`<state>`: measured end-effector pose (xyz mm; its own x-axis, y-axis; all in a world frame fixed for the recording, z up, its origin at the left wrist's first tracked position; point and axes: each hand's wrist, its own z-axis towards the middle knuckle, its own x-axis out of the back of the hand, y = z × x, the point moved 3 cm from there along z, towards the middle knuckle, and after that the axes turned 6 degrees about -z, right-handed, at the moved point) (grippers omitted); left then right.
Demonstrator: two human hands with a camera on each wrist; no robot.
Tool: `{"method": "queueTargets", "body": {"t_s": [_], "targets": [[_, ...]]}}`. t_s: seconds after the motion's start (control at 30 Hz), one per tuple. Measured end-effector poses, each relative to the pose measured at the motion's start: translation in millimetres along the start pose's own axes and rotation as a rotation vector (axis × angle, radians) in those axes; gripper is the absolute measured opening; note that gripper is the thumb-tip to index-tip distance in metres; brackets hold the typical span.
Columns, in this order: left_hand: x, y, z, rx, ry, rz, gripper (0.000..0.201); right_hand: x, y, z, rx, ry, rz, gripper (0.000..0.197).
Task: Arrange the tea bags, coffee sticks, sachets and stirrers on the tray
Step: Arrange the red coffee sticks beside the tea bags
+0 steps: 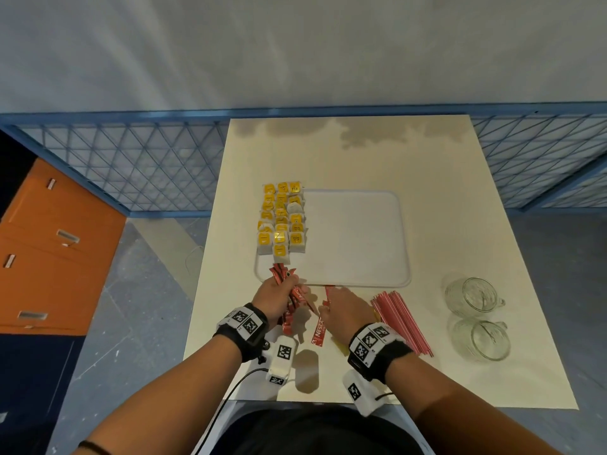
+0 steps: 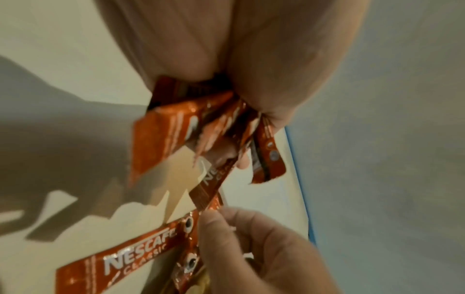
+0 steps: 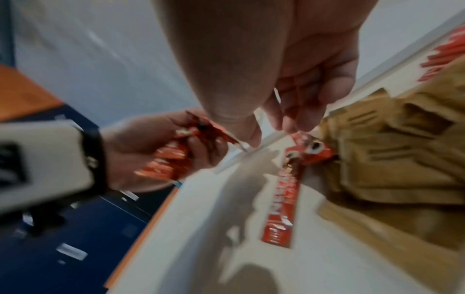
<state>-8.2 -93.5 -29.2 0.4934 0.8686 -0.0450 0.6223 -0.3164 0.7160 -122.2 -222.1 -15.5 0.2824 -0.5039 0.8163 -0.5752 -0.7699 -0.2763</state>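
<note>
Coffee sticks (image 1: 289, 297) in left grip (image 1: 274, 298)

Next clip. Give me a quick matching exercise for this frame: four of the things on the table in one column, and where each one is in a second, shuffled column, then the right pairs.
Things:
1. tea bags
2. coffee stick bundle
3. stirrers
4. glass mugs

Places:
A. far right of the table, off the tray
B. in rows on the tray's left side
C. gripped in the left hand
D. in a pile on the table, just right of the right hand

Pairs: 1-B, 2-C, 3-D, 4-A
</note>
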Motion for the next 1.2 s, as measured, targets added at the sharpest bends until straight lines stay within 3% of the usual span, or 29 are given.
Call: {"method": "queueTargets", "body": {"t_s": [0.2, 0.37, 0.43, 0.53, 0.83, 1.03, 1.2], "targets": [[8, 1, -2, 0.079, -0.042, -0.166, 0.015, -12, 2, 10, -0.094, 0.025, -0.084, 0.032], [8, 1, 5, 0.059, -0.034, -0.111, 0.013, -18, -2, 13, -0.059, -0.027, -0.124, 0.032], [8, 4, 7, 0.038, -0.048, -0.055, 0.015, -15, 0, 16, -0.068, -0.054, -0.051, 0.031], [9, 10, 11, -0.003, -0.08, 0.016, 0.014, 2, 3, 19, -0.028, -0.071, 0.251, 0.035], [-27, 50, 5, -0.139, -0.312, 0.11, 0.033, 70, 11, 43, 0.04, 0.255, 0.75, 0.056], [-40, 70, 21, -0.155, -0.314, 0.147, 0.015, 81, 12, 70, 0.06, 0.267, 0.832, 0.062], [-39, 84, 38, -0.149, -0.275, 0.129, 0.017, 95, 16, 93, 0.1, 0.232, 0.701, 0.051]]}}
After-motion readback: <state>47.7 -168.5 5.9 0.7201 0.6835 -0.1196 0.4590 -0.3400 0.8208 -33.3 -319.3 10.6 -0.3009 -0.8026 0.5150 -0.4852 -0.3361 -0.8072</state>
